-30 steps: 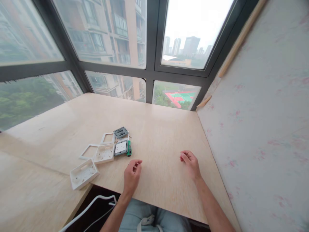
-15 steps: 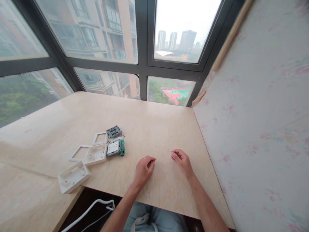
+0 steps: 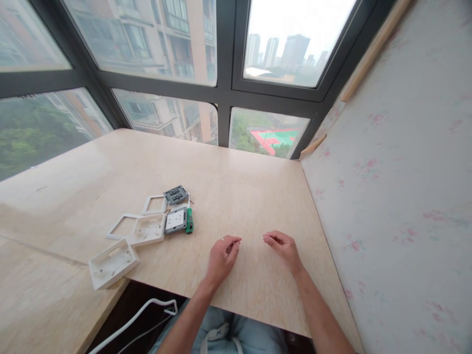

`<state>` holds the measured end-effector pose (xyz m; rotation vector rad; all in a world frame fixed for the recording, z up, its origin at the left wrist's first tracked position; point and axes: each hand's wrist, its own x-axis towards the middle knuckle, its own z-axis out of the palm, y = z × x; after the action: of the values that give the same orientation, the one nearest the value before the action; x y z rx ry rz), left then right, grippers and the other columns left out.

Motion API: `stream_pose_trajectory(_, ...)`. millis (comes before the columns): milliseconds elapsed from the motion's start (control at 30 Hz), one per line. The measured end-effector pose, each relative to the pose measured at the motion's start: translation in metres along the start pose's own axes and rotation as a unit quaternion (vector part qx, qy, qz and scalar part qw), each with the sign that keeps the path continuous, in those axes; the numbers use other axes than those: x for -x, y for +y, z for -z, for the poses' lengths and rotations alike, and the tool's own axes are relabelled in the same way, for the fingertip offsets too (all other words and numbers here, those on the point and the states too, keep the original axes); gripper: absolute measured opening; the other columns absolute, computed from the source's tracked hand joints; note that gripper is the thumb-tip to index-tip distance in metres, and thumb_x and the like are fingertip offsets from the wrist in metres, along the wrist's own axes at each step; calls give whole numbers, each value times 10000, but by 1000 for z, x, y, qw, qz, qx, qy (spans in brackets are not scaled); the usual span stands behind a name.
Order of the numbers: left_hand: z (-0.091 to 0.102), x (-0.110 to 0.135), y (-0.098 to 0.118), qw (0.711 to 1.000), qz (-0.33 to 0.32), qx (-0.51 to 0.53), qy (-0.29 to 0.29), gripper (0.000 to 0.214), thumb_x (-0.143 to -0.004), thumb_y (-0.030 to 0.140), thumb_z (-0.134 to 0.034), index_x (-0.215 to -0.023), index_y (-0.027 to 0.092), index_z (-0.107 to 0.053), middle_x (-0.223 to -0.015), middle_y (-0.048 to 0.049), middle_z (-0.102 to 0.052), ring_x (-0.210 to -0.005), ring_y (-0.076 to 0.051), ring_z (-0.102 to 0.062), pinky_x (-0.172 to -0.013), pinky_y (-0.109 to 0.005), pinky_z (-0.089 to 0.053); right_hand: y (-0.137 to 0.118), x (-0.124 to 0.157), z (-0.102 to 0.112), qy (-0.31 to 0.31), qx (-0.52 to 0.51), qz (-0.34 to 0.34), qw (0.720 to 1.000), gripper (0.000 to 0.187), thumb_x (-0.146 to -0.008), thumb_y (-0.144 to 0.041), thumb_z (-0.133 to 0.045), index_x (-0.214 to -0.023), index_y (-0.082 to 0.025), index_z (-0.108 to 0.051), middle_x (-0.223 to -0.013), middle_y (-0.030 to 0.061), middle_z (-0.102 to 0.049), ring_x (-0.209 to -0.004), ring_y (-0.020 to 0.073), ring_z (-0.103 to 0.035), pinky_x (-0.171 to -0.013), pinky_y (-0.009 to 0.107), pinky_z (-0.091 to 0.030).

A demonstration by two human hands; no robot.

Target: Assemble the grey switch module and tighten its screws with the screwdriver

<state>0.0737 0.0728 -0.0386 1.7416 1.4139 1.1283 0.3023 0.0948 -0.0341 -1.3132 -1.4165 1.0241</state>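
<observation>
Green screwdriver lies just beside the socket, left of the left hand and right hand, both with fingers curled, any pinched item impossible to tell; for clean handling, grasp the screwdriver's handle, clear of the socket's edge.

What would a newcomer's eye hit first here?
The green-handled screwdriver beside the white-faced socket, left of centre on the tabletop. Then the left hand and right hand, loosely curled near its front edge. Outside, a red-and-green court shows through the lower-right window pane.
</observation>
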Motion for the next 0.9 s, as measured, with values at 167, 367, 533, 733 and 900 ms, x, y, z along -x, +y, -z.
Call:
stream_pose_trajectory(167, -1, -1, 0, 1000, 5, 22, 14, 211, -921, 253, -524, -951, 195, -725, -876, -61, -748, -733, -162, -664, -619, -253, -471, -1, 0, -2, -16, 25, 28, 999, 258, -807, -466, -741, -778, -210, -767, -783, 58, -752, -733, 190, -683, -676, 293, -537)
stream_pose_trajectory(367, 0, 3, 2, 998, -42, 54, -12, 212, -954, 237, -528, -1025, 201, -724, -869, -58, -761, -761, -157, -694, -636, -241, -502, -3, 4, -4, -40, 49, 69, 996, 258, -797, -464, -770, -791, -207, -765, -750, 55, -745, -691, 179, -680, -626, 276, -536)
stream_pose_trajectory(533, -4, 8, 4, 993, -112, 4, -44, 182, -962, 244, -562, -1001, 204, -734, -865, -55, -770, -779, -166, -702, -714, -274, -519, -3, 10, -10, -115, 61, 195, 972, 185, -881, -390, -721, -909, -223, -796, -794, 56, -755, -706, 163, -697, -631, 265, -557)
stream_pose_trajectory(733, -5, 6, 4, 998, -50, 31, -38, 159, -933, 259, -605, -927, 201, -753, -845, -52, -780, -709, -155, -695, -649, -251, -521, -9, 14, -17, -143, 172, 330, 917, 303, -971, -172, -585, -1219, -285, -720, -931, 68, -773, -816, 171, -711, -699, 291, -570)
stream_pose_trajectory(900, -2, 5, 7, 998, -18, 51, -43, 149, -920, 264, -621, -915, 204, -757, -858, -48, -785, -719, -157, -702, -655, -248, -527, -13, 13, -17, -120, 226, 384, 887, 377, -964, -119, -572, -1288, -284, -673, -961, 78, -779, -812, 183, -717, -679, 304, -569)
